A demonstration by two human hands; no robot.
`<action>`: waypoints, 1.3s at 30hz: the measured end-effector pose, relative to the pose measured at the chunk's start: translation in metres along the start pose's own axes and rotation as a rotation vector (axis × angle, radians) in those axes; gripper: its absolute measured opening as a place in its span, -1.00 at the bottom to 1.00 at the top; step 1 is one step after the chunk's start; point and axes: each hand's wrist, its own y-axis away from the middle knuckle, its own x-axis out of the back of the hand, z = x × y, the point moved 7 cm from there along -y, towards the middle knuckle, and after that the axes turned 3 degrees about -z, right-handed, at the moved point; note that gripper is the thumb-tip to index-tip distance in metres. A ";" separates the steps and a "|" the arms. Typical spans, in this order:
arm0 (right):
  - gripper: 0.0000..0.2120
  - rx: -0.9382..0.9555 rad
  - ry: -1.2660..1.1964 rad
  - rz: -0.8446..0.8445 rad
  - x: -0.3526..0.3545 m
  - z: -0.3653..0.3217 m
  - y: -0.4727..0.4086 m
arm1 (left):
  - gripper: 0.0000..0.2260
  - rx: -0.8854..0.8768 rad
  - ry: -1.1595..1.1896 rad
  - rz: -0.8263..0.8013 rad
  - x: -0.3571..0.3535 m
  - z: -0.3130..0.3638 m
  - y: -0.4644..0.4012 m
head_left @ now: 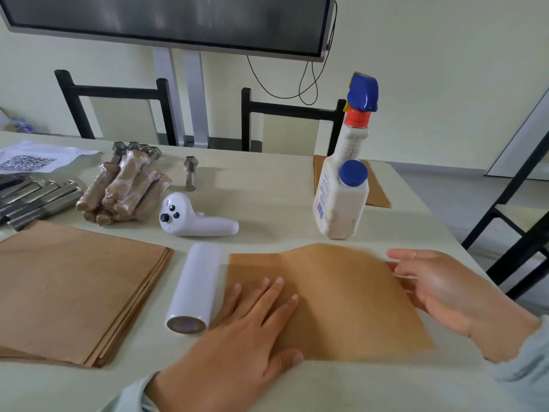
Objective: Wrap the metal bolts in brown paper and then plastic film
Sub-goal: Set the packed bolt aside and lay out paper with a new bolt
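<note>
A single sheet of brown paper (335, 295) lies in front of me, its far edge slightly lifted. My left hand (246, 331) presses flat on its left part with straight fingers. My right hand (439, 289) touches the sheet's right edge with relaxed, open fingers. A white roll of plastic film (194, 288) lies just left of the sheet. A thick stack of brown paper (74, 289) sits at the left. One bare metal bolt (190, 172) lies at the back, with more bare bolts (38, 197) at far left. Several wrapped bolts (124, 188) are piled between them.
A white spray bottle with a blue trigger (344, 185) stands behind the sheet, over another brown sheet (377, 191). A white handheld controller (193, 218) lies mid-table. A printed paper with a code (32, 160) is at far left. Black chairs and a screen stand beyond the table.
</note>
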 end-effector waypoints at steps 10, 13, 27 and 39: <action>-0.74 0.244 0.701 0.034 -0.012 -0.009 0.002 | -0.32 0.047 -0.083 0.024 -0.004 -0.009 0.008; -0.74 0.281 0.873 0.050 -0.020 -0.005 0.004 | -0.32 0.045 -0.075 -0.033 -0.005 -0.012 0.011; -0.86 0.207 0.572 -0.123 -0.013 -0.012 0.011 | -0.39 0.136 -0.061 -0.116 -0.002 -0.026 0.018; -0.97 0.111 0.484 -0.149 0.013 -0.005 -0.001 | -0.43 0.092 -0.096 -0.193 0.004 -0.026 0.018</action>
